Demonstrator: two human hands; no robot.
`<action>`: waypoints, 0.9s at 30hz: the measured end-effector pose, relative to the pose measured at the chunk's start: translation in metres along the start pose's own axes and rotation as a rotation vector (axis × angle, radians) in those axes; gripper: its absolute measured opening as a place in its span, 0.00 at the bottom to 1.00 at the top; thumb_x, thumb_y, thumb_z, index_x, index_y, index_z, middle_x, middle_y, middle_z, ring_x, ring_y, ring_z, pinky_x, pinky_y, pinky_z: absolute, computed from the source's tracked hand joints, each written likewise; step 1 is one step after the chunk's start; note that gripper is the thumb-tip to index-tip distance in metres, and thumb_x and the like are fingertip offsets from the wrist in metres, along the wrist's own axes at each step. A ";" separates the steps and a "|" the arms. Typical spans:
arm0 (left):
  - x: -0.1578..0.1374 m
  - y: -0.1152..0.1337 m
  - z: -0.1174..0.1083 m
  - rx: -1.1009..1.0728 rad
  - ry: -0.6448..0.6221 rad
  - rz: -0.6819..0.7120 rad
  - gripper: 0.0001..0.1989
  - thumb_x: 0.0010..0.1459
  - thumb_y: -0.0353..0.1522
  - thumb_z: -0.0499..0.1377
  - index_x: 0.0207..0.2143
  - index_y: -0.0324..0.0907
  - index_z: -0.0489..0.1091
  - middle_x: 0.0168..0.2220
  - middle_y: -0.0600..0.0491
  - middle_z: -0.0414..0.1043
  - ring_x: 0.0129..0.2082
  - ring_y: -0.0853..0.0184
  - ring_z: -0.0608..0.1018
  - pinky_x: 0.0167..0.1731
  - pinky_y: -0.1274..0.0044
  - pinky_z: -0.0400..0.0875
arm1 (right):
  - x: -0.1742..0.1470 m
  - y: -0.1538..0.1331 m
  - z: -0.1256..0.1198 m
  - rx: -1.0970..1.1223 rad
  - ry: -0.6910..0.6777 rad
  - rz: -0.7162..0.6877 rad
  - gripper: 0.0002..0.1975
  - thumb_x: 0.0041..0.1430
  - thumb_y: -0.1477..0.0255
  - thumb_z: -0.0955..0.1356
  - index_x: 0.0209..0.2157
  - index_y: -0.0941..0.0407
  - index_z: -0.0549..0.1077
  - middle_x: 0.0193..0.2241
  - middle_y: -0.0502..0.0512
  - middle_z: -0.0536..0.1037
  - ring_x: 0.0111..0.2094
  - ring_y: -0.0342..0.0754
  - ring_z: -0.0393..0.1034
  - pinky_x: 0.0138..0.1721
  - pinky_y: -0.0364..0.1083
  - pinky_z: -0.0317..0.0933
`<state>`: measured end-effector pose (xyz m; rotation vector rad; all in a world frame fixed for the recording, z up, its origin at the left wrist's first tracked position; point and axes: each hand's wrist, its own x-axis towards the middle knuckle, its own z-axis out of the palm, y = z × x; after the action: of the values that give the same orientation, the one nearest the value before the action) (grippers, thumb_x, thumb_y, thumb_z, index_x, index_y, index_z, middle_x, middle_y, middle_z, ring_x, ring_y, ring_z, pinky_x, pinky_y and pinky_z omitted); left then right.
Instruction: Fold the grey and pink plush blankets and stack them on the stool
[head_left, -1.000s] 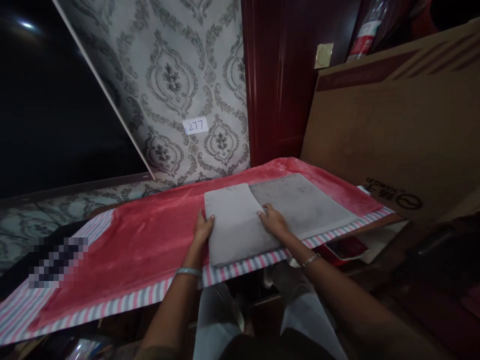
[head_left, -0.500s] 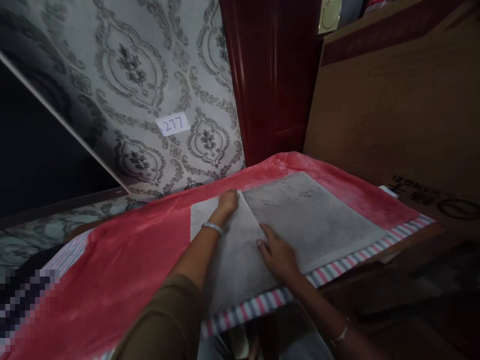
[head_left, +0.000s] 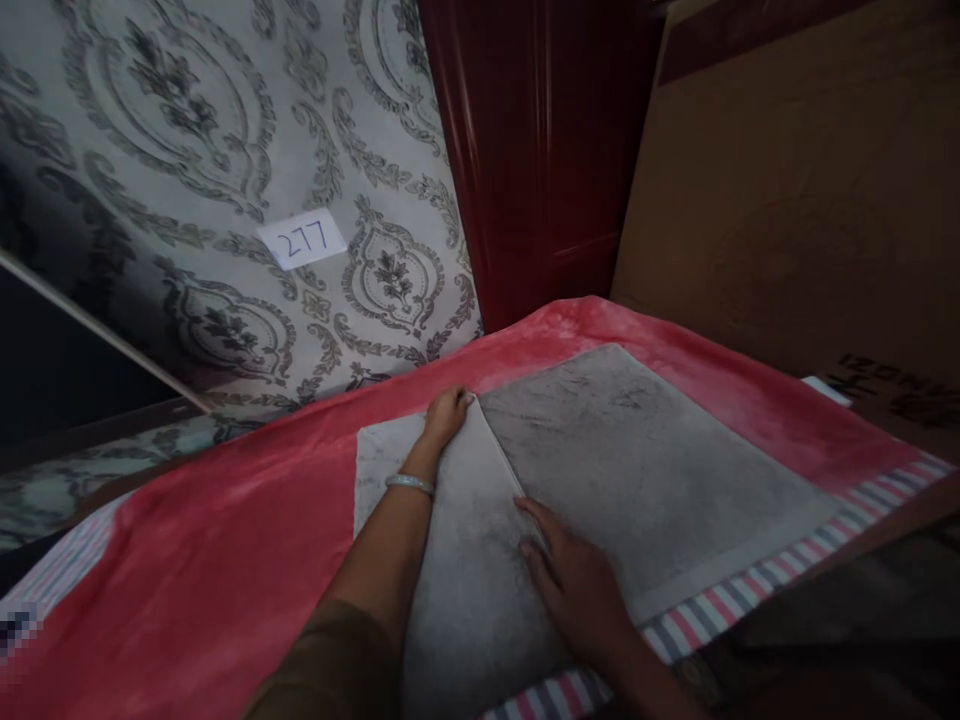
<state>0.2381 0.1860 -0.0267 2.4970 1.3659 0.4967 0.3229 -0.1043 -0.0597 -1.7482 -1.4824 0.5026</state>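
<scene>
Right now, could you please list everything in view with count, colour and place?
grey cloth: apparently one, grey, on the red cloth
red cloth: one, red, beneath it
striped fabric: count unclear, pink, white and grey, along the near edge
numbered paper: one, white, on the wall
wall: one, patterned grey, behind
door-like panel: one, dark red, beside the wall
cardboard box: one, brown, right
small object: one, white, by the box
framed panel: one, black, left
bracelet: one, pale, left wrist
sleeve: one, brown, left arm
left hand: one, bare, holding the grey cloth's far side
right hand: one, bare, on the grey cloth, nearer
</scene>
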 end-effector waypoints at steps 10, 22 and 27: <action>-0.004 0.010 -0.003 0.123 -0.022 -0.014 0.07 0.65 0.31 0.55 0.41 0.41 0.72 0.44 0.45 0.77 0.45 0.62 0.76 0.43 0.75 0.65 | 0.000 -0.015 -0.003 -0.195 -0.121 0.057 0.25 0.66 0.73 0.59 0.63 0.52 0.67 0.49 0.59 0.80 0.46 0.55 0.78 0.46 0.52 0.68; -0.005 0.016 -0.010 0.214 -0.031 -0.017 0.11 0.67 0.32 0.52 0.44 0.41 0.72 0.46 0.44 0.77 0.48 0.61 0.77 0.44 0.74 0.66 | -0.006 -0.043 -0.038 -0.396 -0.037 -0.171 0.22 0.64 0.71 0.65 0.60 0.51 0.70 0.62 0.62 0.68 0.63 0.60 0.60 0.60 0.60 0.56; -0.002 0.016 -0.012 0.252 -0.041 -0.014 0.12 0.67 0.33 0.51 0.45 0.41 0.72 0.47 0.44 0.77 0.48 0.61 0.77 0.44 0.74 0.67 | -0.017 -0.024 -0.010 -0.283 -0.241 -0.332 0.37 0.65 0.55 0.65 0.70 0.48 0.51 0.72 0.56 0.47 0.72 0.57 0.35 0.69 0.64 0.33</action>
<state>0.2444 0.1762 -0.0097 2.6745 1.5123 0.2838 0.3103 -0.1225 -0.0382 -1.6418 -2.0537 0.3505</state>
